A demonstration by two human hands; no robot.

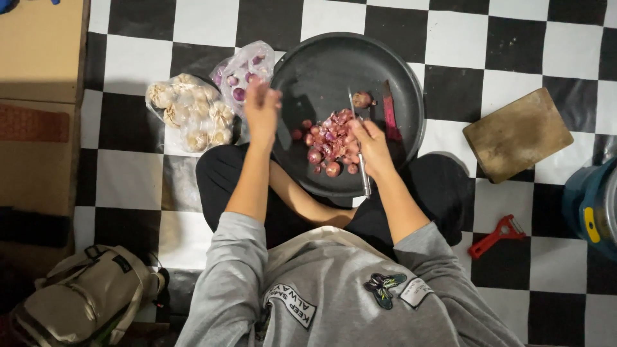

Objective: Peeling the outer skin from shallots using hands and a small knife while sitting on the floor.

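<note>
A round black tray (pixel 321 64) rests on my crossed legs and holds a heap of small red shallots (pixel 331 144) with loose peels. My right hand (pixel 371 146) grips a metal-handled knife (pixel 363 168), its blade pointing up over the heap. One shallot (pixel 362 99) lies apart near the blade tip, beside a dark red knife (pixel 389 112) lying in the tray. My left hand (pixel 262 109) hovers at the tray's left rim with fingers stretched out; whether it holds anything is hidden.
Two clear bags sit left of the tray: garlic bulbs (pixel 189 112) and shallots (pixel 243 71). A wooden cutting board (pixel 517 133) and a red peeler (pixel 496 236) lie on the checkered floor at right, a blue container (pixel 591 205) at the edge, a bag (pixel 83 299) bottom left.
</note>
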